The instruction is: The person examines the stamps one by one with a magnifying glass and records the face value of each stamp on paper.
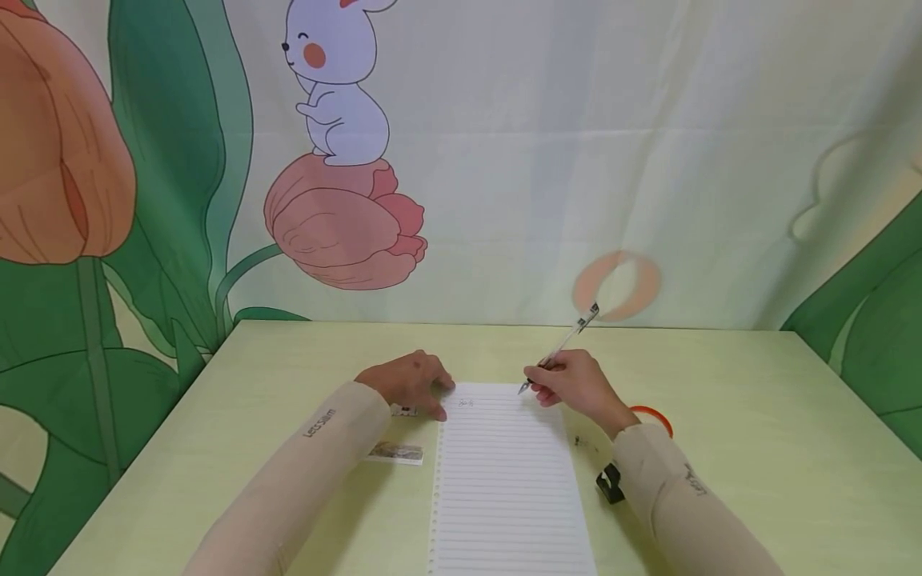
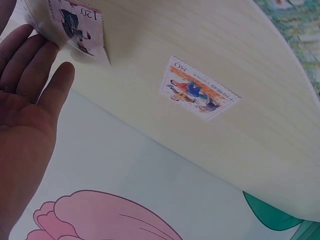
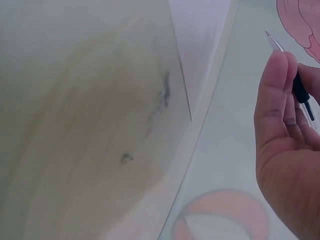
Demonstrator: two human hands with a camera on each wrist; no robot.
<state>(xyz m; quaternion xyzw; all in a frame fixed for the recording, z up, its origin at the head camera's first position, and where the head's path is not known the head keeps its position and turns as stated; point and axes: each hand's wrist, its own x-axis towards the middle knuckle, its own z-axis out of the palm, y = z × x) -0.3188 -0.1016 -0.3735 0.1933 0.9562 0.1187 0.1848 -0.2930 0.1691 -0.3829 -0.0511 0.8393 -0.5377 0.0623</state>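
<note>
A sheet of lined paper lies on the table, with a few small handwritten marks near its top left. My right hand pinches a clear-barrelled pen, its metal tip low over the top right of the sheet. In the right wrist view the pen's dark grip shows between thumb and fingers. At the sheet's upper left edge rests my left hand, fingers loosely extended. Beside its fingers in the left wrist view is a stamp marked 120. Another stamp, marked 80, lies farther off.
Left of the paper lies a picture strip, partly behind the left sleeve. By the right forearm are a small black object and an orange-red ring, partly hidden. A printed curtain hangs behind the table's back edge.
</note>
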